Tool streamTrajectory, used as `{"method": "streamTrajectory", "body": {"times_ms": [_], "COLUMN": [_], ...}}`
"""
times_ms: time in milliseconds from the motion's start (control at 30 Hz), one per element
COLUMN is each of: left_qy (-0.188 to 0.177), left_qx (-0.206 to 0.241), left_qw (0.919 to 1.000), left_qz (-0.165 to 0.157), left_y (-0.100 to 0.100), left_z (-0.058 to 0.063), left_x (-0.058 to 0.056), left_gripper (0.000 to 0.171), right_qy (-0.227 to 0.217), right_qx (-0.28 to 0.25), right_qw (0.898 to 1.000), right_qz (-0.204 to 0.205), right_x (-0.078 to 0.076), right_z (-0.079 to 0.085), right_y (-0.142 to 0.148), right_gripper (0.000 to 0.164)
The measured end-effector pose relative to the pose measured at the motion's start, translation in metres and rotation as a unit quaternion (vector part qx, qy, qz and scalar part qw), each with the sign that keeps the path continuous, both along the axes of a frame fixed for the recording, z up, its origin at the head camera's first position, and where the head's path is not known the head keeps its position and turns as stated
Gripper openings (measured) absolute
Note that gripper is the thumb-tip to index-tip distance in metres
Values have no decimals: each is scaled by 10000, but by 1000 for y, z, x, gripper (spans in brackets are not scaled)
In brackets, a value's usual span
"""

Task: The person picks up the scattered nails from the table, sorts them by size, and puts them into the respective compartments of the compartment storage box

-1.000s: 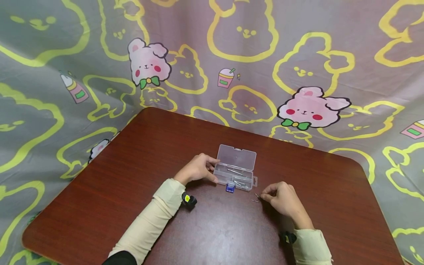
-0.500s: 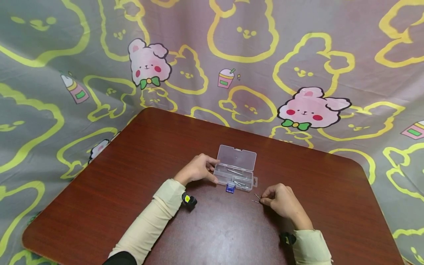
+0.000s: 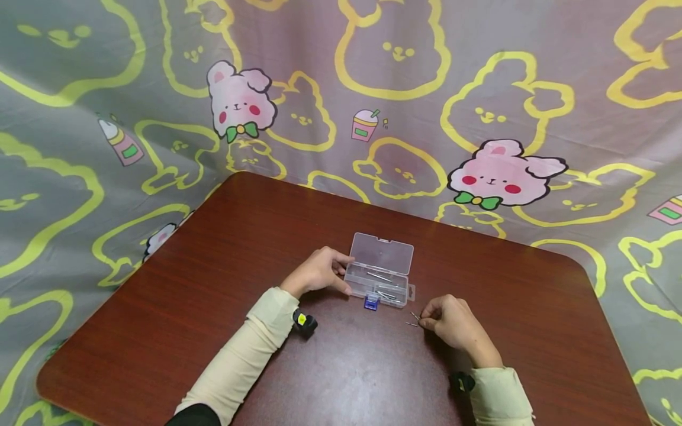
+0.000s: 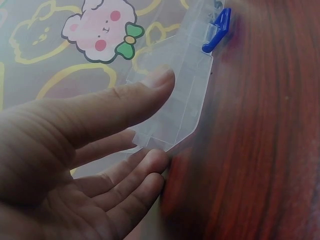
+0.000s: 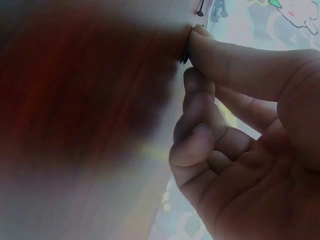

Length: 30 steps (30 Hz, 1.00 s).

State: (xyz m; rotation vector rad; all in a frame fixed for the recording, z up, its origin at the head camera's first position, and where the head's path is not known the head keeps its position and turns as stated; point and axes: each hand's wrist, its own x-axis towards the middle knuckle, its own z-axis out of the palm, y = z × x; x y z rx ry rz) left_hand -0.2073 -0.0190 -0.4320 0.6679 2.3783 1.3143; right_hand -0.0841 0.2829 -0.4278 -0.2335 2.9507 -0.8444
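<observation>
A clear plastic box (image 3: pixel 361 287) stands with its lid raised, thin metal nails (image 3: pixel 379 277) lying in its compartments. My left hand (image 3: pixel 321 271) holds the box's left end, thumb at the front and fingers at the side. In the left wrist view the thumb overlaps the box wall (image 4: pixel 187 107). My right hand (image 3: pixel 454 322) is low over the table, right of the box, its thumb and forefinger pinching a small nail (image 5: pixel 186 54). Two nails show at these fingertips in the head view, one of them a nail (image 3: pixel 411 323) pointing left.
The box's lid (image 3: pixel 382 253) leans back behind it. A blue latch (image 3: pixel 371 303) hangs from the front, and a hanging tab (image 3: pixel 412 292) sticks out at the right end. A patterned curtain (image 3: pixel 298 195) runs behind the brown table (image 3: pixel 256 236).
My right hand has shifted slightly toward me, from the farther nail to the nearer one, and has stayed there over the last half second. My left hand and the box keep their place.
</observation>
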Motion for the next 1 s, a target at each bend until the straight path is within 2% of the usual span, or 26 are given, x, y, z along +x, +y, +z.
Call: {"method": "streamTrajectory", "body": {"times_ms": [200, 500, 733, 1000], "left_qy": [-21, -52, -63, -28], "left_qx": [5, 3, 23, -5], "left_qw": [10000, 10000, 10000, 10000], "left_qz": [-12, -5, -16, -6], "left_y": [0, -1, -1, -1], "left_z": [-1, 0, -1, 1], "left_x": [0, 0, 0, 0], "left_gripper": [76, 75, 75, 75], "right_qy": [-153, -184, -244, 240], "right_qx": [285, 1077, 635, 375], "right_qw": [9993, 9924, 9966, 9985], "right_qz": [208, 562, 468, 317], "right_x": [2, 3, 5, 4], "right_z": [0, 0, 0, 4], "right_y": [-2, -11, -8, -6], "right_gripper": [21, 19, 17, 21]}}
